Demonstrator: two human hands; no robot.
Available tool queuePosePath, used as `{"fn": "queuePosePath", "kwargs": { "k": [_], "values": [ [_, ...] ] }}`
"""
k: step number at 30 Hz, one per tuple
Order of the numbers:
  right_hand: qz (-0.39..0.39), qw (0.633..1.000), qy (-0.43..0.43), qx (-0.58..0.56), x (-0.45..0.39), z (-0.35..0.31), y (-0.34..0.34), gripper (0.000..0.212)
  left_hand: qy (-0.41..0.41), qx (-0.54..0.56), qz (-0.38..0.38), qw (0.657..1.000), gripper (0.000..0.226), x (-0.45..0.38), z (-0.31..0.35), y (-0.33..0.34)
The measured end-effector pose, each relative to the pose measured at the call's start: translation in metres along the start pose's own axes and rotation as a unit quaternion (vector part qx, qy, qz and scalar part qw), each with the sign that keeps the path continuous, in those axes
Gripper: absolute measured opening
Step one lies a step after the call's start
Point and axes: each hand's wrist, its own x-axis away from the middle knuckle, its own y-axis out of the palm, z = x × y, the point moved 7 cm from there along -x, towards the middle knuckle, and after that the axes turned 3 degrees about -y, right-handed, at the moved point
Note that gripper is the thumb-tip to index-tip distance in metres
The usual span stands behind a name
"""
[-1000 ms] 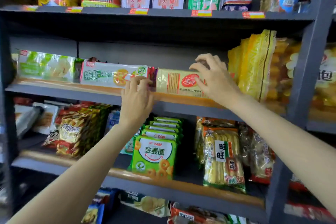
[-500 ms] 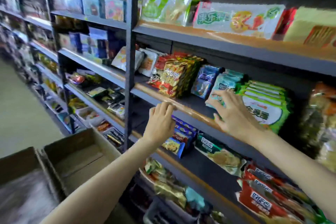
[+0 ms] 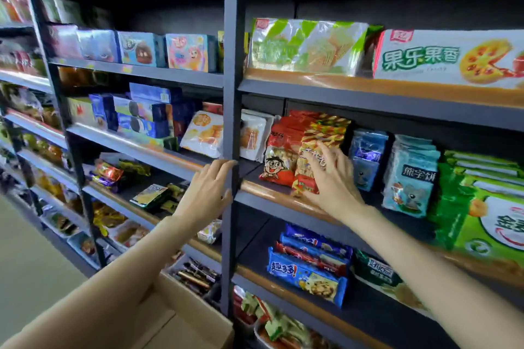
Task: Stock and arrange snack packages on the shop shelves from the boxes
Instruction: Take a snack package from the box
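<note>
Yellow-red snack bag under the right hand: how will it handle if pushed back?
The snack bag looks like soft, glossy film, so probably floppy and somewhat slippery. Standing upright on the shelf edge, it may tip. The right hand lies flat against it.

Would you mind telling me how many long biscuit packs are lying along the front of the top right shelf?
2. The green wafer pack lies at the left, beside the upright post; the white fruit-biscuit pack lies to its right, cut off by the frame edge. More may sit behind or beyond view.

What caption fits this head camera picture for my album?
Right hand touches a yellow-red snack pack; left hand reaches toward the shelf post.
</note>
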Motion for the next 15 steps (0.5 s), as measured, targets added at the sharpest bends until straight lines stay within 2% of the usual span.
{"fn": "queuePosePath", "kwargs": {
  "k": [3,7,11,13,15],
  "values": [
    [-0.031,0.998,0.037,0.031,-0.023,0.012,0.003,0.091,0.048,0.023,-0.022,0.998,0.062,-0.029,0.008,0.017],
    [-0.033,0.997,-0.024,0.061,-0.051,-0.005,0.007,0.088,0.078,0.014,-0.039,0.996,0.067,-0.075,0.023,0.044],
    [-0.060,0.991,-0.059,0.104,-0.092,-0.026,0.022,0.069,0.035,-0.061,-0.099,0.993,0.069,-0.114,0.025,0.072],
    [-0.094,0.984,-0.055,0.145,-0.113,-0.029,0.034,0.061,0.006,-0.044,-0.137,0.990,0.080,-0.126,0.021,0.089],
    [-0.124,0.974,-0.039,0.188,-0.130,-0.026,0.044,0.062,-0.018,-0.018,-0.160,0.987,0.089,-0.136,0.018,0.107]
  ]
}}
